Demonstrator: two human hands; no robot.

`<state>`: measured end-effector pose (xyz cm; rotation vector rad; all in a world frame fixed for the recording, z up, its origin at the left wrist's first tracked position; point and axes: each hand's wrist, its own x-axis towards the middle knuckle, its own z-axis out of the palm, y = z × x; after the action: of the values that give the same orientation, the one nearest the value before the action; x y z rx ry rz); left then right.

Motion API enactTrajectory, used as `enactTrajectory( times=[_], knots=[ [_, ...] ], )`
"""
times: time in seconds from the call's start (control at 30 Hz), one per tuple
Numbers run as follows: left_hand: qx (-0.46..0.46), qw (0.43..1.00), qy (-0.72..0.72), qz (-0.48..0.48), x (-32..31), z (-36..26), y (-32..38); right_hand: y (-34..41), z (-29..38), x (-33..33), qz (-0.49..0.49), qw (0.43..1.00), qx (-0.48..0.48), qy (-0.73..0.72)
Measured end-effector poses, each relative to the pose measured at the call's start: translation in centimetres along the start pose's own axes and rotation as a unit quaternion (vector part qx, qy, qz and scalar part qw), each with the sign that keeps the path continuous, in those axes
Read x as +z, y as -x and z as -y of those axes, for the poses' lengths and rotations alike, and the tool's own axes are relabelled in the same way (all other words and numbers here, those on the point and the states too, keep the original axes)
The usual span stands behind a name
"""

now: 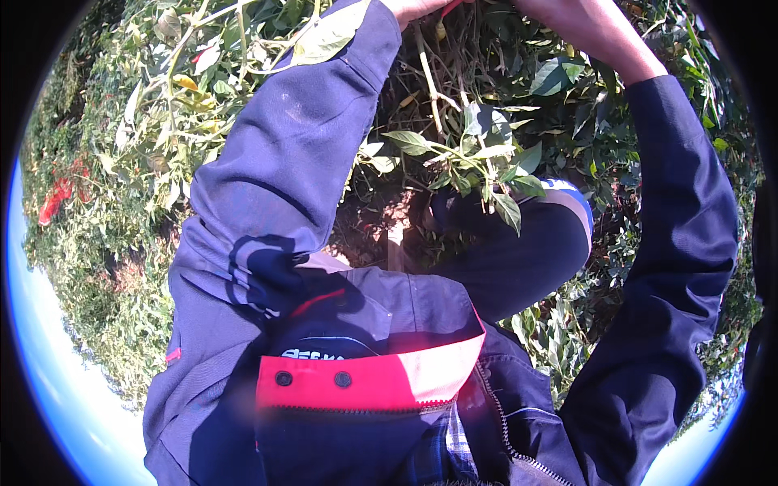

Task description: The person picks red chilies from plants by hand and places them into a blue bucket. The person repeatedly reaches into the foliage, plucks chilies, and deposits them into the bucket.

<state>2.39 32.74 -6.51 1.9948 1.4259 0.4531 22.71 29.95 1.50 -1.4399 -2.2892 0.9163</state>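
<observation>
At the top edge of the head view, my left hand [418,8] reaches in among pepper plants; its fingers are mostly cut off by the frame. A red chili pepper [451,7] shows right beside its fingertips, but whether they grip it is unclear. My right hand [565,21] comes in from the upper right, its fingers out of the picture. Between the two wrists, plant stems [428,73] run down to a leafy green shoot [480,158]. A yellow-orange pepper [185,82] hangs from the plant left of the sleeve.
Dense pepper foliage [146,140] surrounds me. A bent knee in dark trousers [523,255] lies under the leafy shoot, close to bare soil [364,225]. Red peppers or a red object [58,197] show at the far left. A pale leaf [331,33] overlaps the sleeve.
</observation>
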Motion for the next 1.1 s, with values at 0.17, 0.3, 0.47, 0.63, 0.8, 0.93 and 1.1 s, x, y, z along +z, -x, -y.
enactTrajectory(
  times=[0.17, 0.3, 0.47, 0.63, 0.8, 0.93, 1.1],
  knots=[
    [-0.182, 0.873, 0.431, 0.135, -2.0, 2.6, 1.2, -0.7, 0.3, 0.4, -0.009, 0.983, -0.092, 0.160],
    [-0.216, 0.799, 0.526, 0.195, -3.1, 2.7, 2.8, -1.2, 1.4, 0.5, 0.001, 0.984, -0.006, 0.179],
    [-0.118, 0.793, 0.505, 0.321, -2.8, 1.1, 7.3, -1.3, 2.3, 0.5, -0.019, 0.975, -0.026, 0.220],
    [-0.167, 0.713, 0.635, 0.246, -1.5, 0.6, 12.5, -0.6, 1.0, 0.3, 0.027, 0.980, 0.051, 0.192],
    [-0.256, 0.638, 0.699, 0.195, -1.6, 0.9, 16.4, 0.3, 1.4, 1.9, 0.001, 0.987, -0.032, 0.160],
    [-0.293, 0.643, 0.689, 0.159, -1.3, 3.0, 18.9, 1.6, 4.4, 2.5, -0.104, 0.961, -0.130, 0.221],
    [-0.258, 0.623, 0.737, 0.041, -1.7, 5.1, 18.7, 1.2, 7.4, 5.5, -0.128, 0.980, -0.021, -0.154]
  ],
)
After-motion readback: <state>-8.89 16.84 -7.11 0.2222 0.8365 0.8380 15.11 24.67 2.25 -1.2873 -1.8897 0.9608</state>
